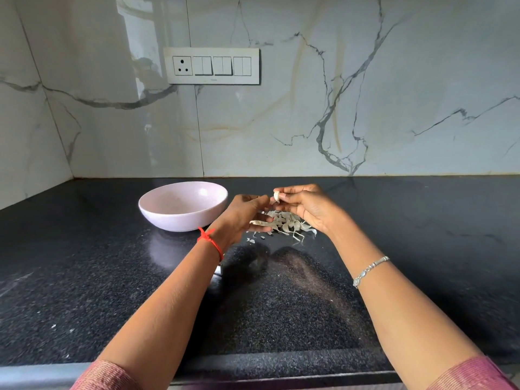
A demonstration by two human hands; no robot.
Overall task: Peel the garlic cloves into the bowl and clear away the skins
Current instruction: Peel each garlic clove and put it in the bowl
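My right hand (305, 205) pinches a small white garlic clove (277, 196) between thumb and fingertips, held above the black counter. My left hand (243, 213) is just left of it, fingers curled, with its fingertips close to the clove; a strip of skin (259, 222) lies by its lower fingers, and I cannot tell whether they hold it. A heap of pale garlic skins (284, 224) lies on the counter beneath both hands. A pale pink bowl (157, 212) stands to the left of the hands; whatever is inside it is not clear.
The black speckled counter (84, 277) meets a marble wall at the back and on the left. A socket and switch plate (211, 65) is on the back wall. Small skin flakes (250, 240) lie near the heap. The counter's front edge runs along the bottom.
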